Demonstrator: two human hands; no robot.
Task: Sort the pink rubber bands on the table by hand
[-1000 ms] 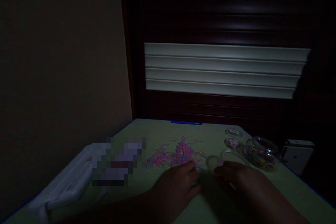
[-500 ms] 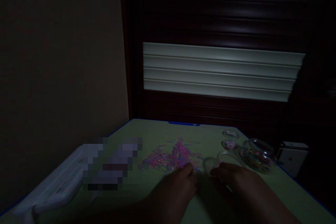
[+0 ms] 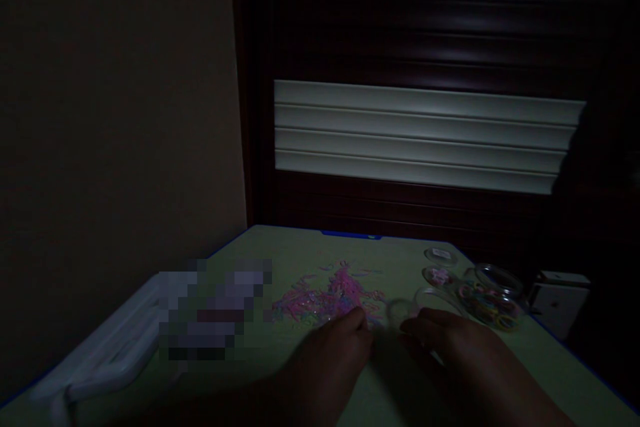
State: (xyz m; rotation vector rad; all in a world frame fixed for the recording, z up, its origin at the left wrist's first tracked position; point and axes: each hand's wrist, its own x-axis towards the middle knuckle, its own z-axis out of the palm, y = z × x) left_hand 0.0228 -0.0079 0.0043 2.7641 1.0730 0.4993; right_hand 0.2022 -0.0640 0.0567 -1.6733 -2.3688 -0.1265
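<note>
A loose pile of small pink and pastel rubber bands is spread over the middle of the table. My left hand rests at the pile's near edge with its fingers curled closed; whatever is in them is hidden. To the right, my right hand curves round a clear round plastic container that appears to lie tipped, its mouth toward the pile. Thumb and fingers are bent against its near side. Just beyond, a clear jar holds multicoloured bands.
Two round clear lids, one with a white label and one with a pink pattern, lie behind the container. On the left are a white plastic frame and a blurred-out item. A white boxy device stands beyond the right table edge.
Both hands keep nearly the same places and grips. The view has shifted very slightly; the pile and the container look unmoved.
</note>
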